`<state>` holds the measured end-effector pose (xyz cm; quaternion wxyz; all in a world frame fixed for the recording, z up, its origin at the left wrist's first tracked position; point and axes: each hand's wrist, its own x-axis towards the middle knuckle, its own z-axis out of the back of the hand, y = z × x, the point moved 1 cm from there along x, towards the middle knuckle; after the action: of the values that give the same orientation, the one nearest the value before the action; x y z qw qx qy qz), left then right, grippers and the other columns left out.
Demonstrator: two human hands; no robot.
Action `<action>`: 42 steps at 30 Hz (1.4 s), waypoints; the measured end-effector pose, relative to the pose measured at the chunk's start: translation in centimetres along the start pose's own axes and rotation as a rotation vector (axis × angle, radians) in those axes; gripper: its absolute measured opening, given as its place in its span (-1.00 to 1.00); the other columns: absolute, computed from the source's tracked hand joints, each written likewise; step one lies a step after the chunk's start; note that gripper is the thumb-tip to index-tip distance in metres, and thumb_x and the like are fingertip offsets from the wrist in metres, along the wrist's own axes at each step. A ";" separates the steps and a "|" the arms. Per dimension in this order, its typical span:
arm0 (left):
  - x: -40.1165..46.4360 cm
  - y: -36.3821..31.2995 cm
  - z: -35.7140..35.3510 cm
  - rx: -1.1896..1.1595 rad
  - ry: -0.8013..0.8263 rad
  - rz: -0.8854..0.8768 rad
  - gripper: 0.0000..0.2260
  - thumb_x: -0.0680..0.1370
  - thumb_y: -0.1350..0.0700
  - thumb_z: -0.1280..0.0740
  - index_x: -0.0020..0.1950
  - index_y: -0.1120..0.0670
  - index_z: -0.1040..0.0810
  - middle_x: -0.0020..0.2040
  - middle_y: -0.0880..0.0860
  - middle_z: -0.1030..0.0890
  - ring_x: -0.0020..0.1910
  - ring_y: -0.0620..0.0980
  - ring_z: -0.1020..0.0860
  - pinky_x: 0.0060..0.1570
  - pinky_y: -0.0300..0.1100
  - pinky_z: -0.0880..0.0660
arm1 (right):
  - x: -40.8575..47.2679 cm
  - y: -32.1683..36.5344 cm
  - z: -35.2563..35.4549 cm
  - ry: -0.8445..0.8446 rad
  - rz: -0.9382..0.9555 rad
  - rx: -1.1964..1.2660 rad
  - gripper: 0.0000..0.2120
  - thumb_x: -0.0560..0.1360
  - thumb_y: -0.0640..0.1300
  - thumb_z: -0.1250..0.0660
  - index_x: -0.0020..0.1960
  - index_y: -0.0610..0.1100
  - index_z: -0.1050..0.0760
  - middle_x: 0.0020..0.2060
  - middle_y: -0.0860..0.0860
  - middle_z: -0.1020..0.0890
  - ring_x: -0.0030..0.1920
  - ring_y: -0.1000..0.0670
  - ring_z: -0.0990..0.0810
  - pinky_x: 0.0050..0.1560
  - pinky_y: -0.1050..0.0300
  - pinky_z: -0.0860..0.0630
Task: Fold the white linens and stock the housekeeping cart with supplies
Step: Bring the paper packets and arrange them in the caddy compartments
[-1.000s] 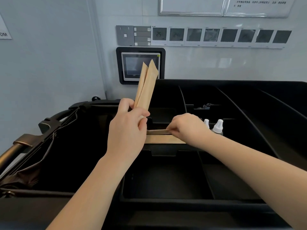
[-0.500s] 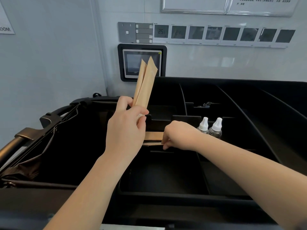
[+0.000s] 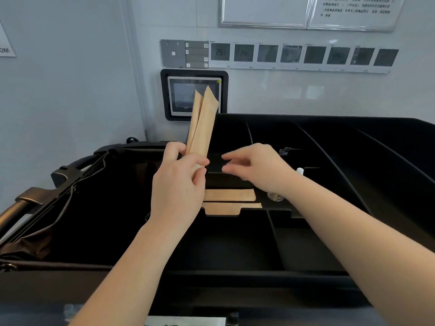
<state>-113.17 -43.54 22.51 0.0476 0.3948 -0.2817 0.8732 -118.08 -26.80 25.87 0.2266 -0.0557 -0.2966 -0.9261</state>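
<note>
My left hand (image 3: 179, 184) grips two long brown paper packets (image 3: 202, 121) by their lower ends and holds them upright above the black housekeeping cart tray (image 3: 388, 147). Two more brown packets (image 3: 229, 200) lie flat in a small tray compartment just below my hands. My right hand (image 3: 256, 168) hovers over that compartment with fingers extended toward the held packets and holds nothing. A small white-capped bottle (image 3: 299, 171) peeks out behind my right wrist.
The tray has several long dividers (image 3: 329, 156) running to the back and a deeper front compartment (image 3: 223, 243). A dark bag (image 3: 58, 208) hangs on the cart's left side with a handle (image 3: 14, 208). A wall panel with screens (image 3: 194, 95) is behind.
My right hand let go of the flat packets in the compartment and rose toward the packets in my left hand. The camera view tilted a little.
</note>
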 end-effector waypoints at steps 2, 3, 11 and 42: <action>0.3 -0.7 -0.3 -0.083 -0.003 0.018 -0.89 0.48 0.17 -0.45 -0.02 0.03 -0.64 0.03 -0.12 -0.38 -0.04 -0.26 -0.35 -0.29 -0.65 -0.26 | -1.4 0.9 0.8 -0.091 -0.065 0.304 -0.63 0.55 -0.03 -0.30 0.35 -0.05 -0.46 0.10 0.01 -0.65 0.04 0.09 -0.64 0.10 0.06 -0.60; 0.4 -1.1 -0.5 -0.132 0.001 0.020 -0.90 0.48 0.17 -0.44 -0.03 0.02 -0.64 0.02 -0.13 -0.37 -0.06 -0.30 -0.34 -0.24 -0.68 -0.27 | -2.1 1.3 0.9 -0.111 -0.097 0.422 -0.64 0.56 -0.04 -0.29 0.34 -0.06 -0.46 0.08 0.01 -0.65 0.01 0.08 -0.65 0.06 0.04 -0.62; -0.2 -4.7 -1.9 -0.398 0.081 -0.025 -0.84 0.48 0.15 -0.43 -0.09 -0.04 -0.47 0.01 -0.16 -0.43 0.00 -0.51 -0.36 -0.11 -0.67 -0.27 | -5.5 1.6 1.1 -0.282 -0.288 0.834 -0.65 0.53 -0.19 -0.35 0.31 -0.11 -0.49 0.02 -0.07 -0.67 -0.02 -0.02 -0.68 0.05 -0.09 -0.62; -4.8 -28.5 -18.3 -0.597 0.376 0.149 -0.60 0.48 0.09 -0.45 0.29 -0.02 -0.47 -0.18 -0.24 -0.54 -0.23 -0.47 -0.53 -0.45 -0.53 -0.39 | -18.6 -20.6 17.7 -0.440 -0.443 0.581 -0.81 0.41 -0.04 -0.48 0.00 0.07 -0.58 -0.06 0.10 -0.67 -0.07 0.09 -0.66 0.02 -0.04 -0.63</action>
<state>-113.33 -9.37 22.37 0.1479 0.1742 -0.5385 0.8110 -111.35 5.43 25.17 -0.0405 -0.1209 -0.5914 -0.7962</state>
